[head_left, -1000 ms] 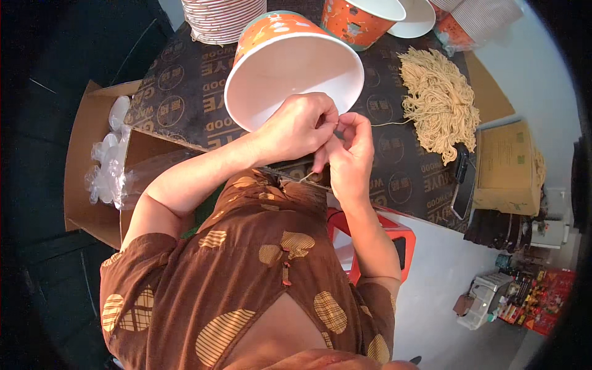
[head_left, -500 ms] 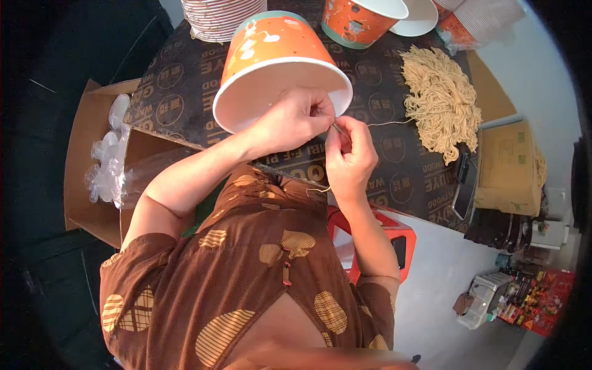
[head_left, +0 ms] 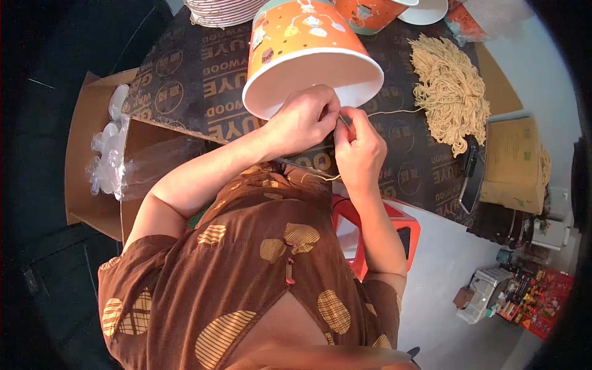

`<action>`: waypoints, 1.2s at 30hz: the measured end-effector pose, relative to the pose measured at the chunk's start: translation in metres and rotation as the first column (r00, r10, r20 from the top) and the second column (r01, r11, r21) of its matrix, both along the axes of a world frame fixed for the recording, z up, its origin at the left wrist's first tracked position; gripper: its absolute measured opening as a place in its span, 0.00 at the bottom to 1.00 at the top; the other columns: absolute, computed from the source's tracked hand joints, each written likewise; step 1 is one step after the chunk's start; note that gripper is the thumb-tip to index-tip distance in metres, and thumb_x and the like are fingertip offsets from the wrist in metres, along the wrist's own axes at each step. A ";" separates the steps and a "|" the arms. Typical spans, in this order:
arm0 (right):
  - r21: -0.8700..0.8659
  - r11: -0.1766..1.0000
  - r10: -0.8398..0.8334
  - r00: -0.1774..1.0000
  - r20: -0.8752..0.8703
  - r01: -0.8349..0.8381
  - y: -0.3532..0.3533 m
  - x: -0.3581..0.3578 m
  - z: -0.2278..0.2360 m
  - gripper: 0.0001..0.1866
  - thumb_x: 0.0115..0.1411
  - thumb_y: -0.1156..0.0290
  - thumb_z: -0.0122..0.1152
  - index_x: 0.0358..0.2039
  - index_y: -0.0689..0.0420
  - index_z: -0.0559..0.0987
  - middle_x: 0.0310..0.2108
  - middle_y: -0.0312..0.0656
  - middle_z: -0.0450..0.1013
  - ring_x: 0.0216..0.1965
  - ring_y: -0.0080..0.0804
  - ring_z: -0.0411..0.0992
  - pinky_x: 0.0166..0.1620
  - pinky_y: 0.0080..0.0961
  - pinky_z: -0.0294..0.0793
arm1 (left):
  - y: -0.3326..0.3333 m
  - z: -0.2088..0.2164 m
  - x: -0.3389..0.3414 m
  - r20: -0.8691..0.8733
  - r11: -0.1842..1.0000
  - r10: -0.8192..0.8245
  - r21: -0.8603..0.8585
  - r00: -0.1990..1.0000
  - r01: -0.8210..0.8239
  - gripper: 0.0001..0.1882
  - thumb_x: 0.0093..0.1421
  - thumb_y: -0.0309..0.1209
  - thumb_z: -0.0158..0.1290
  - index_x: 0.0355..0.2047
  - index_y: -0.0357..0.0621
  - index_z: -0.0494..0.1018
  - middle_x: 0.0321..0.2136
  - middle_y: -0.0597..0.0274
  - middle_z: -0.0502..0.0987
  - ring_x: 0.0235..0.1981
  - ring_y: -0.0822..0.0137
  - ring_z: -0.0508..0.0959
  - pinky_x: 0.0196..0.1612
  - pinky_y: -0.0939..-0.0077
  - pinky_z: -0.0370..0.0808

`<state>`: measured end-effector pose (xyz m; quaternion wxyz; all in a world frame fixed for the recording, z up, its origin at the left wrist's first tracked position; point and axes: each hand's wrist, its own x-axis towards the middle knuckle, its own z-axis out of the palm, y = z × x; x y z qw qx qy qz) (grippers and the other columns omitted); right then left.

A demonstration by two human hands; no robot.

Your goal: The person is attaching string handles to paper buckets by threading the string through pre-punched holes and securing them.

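An orange paper bucket (head_left: 311, 31) lies on its side on the table, its white-rimmed open mouth toward me. Just in front of that mouth, my left hand (head_left: 308, 117) is closed in a pinch. Close beside it, my right hand (head_left: 362, 148) pinches the same thin beige cord (head_left: 394, 112). One stretch of cord runs right from my fingers to a tangled pile of cords (head_left: 450, 89); a loose end hangs below my right hand. The cord between my fingertips is mostly hidden.
A stack of paper buckets (head_left: 225, 13) stands at the far left, another orange bucket (head_left: 370, 13) at the back. A phone (head_left: 472, 184) lies by the right edge, near a cardboard box (head_left: 513, 163). Clear plastic lids (head_left: 110, 154) fill an open carton at left. Below is a red stool (head_left: 407, 217).
The bucket has shifted right and turned a little, showing a different part of its print. Both hands have moved slightly right, still pinching the cord.
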<state>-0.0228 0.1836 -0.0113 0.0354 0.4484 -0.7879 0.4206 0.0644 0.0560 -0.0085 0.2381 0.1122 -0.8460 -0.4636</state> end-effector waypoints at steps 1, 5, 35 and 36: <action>0.002 1.000 0.000 1.000 0.004 0.000 -0.001 -0.001 0.000 0.08 0.54 0.75 0.60 0.36 0.56 0.77 0.30 0.46 0.76 0.30 0.47 0.76 0.32 0.36 0.74 | -0.001 -0.002 -0.001 0.004 1.000 0.000 0.002 1.000 0.000 0.01 0.57 0.22 0.51 0.30 0.36 0.71 0.27 0.62 0.73 0.27 0.72 0.72 0.32 0.76 0.71; -0.054 0.998 0.011 1.000 -0.028 -0.012 -0.005 -0.003 0.000 0.05 0.54 0.77 0.62 0.33 0.60 0.78 0.22 0.47 0.75 0.23 0.39 0.75 0.28 0.30 0.71 | -0.002 -0.003 -0.006 -0.077 0.997 -0.007 0.073 0.997 0.013 0.04 0.61 0.21 0.46 0.34 0.35 0.70 0.27 0.63 0.72 0.27 0.73 0.71 0.31 0.77 0.71; 0.077 0.997 -0.009 0.998 -0.059 0.013 -0.017 -0.004 0.003 0.06 0.57 0.74 0.59 0.34 0.54 0.72 0.24 0.46 0.76 0.26 0.51 0.75 0.28 0.44 0.71 | -0.011 -0.004 0.002 -0.008 0.987 0.077 -0.140 0.997 -0.078 0.03 0.49 0.18 0.52 0.27 0.33 0.71 0.27 0.52 0.72 0.30 0.58 0.76 0.34 0.68 0.73; 0.081 0.997 -0.003 0.998 -0.058 0.007 -0.017 -0.004 0.003 0.06 0.57 0.74 0.59 0.34 0.53 0.72 0.24 0.46 0.76 0.25 0.52 0.75 0.27 0.44 0.71 | -0.011 -0.004 0.002 -0.015 0.987 0.075 -0.140 0.997 -0.077 0.03 0.49 0.18 0.52 0.27 0.33 0.71 0.27 0.52 0.72 0.30 0.58 0.76 0.33 0.68 0.73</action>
